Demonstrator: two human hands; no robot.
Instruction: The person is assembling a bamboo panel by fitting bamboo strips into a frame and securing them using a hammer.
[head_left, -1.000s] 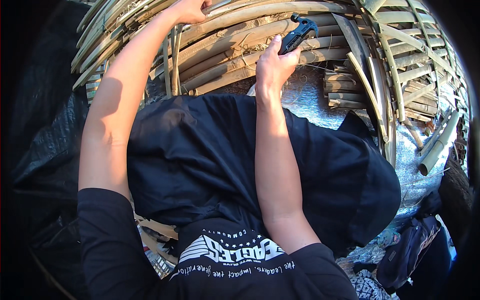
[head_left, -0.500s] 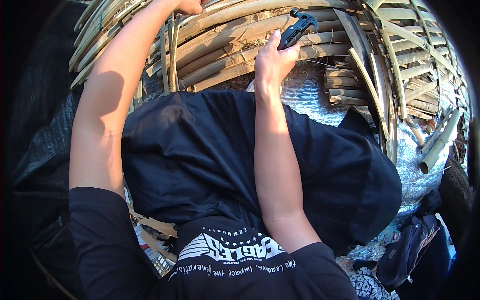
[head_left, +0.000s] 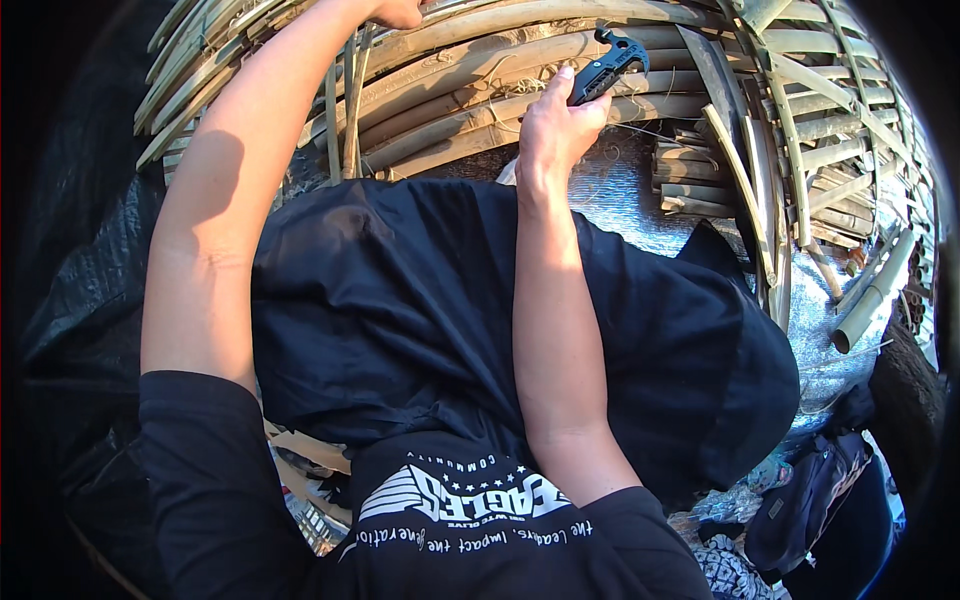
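While bamboo poles crowd close above and beside it, the right hand grips black pliers whose head juts up-right against them; left hand, cropped, grip untellable.

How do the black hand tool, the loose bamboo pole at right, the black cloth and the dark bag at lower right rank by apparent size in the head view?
1. black cloth
2. dark bag and bamboo pole: look similar, unranked
3. black hand tool, held in the right hand; smallest, though farthest away
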